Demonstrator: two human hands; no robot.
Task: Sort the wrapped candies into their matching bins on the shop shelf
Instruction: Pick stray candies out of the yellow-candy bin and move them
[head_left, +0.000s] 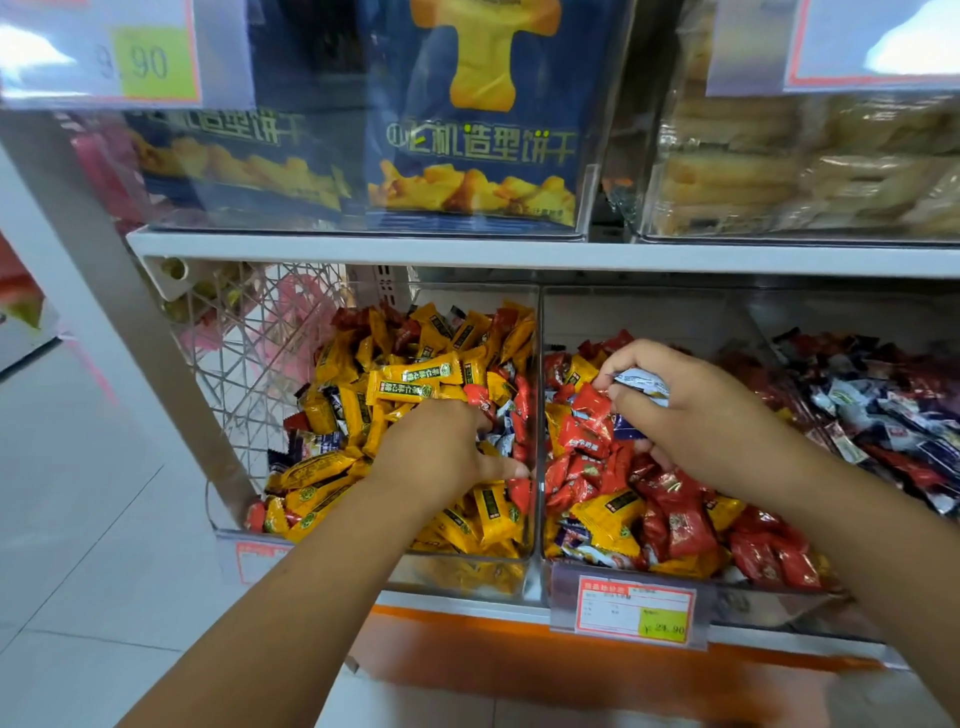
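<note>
Wrapped candies (415, 379) fill the clear bins on the lower shelf (467, 613), and each bin has one main colour with strays in it. That mix is likely why both hands are down in the piles. The left bin (467, 574) is mostly yellow, with red and blue-and-white pieces gathered along its right wall. The left hand (441, 447) digs there, fingers curled into the heap, probably after those strays. I cannot tell whether it has one pinched. The middle bin (649, 312) is mostly red with some yellow. Above it the right hand (696, 421) pinches a blue-and-white candy (641, 385) between thumb and curled fingers. It holds the candy clear of the pile, likely to carry it to the far-right heap (883, 410), where that wrapper is common. A price tag (636, 613) hangs on the middle bin's front.
</note>
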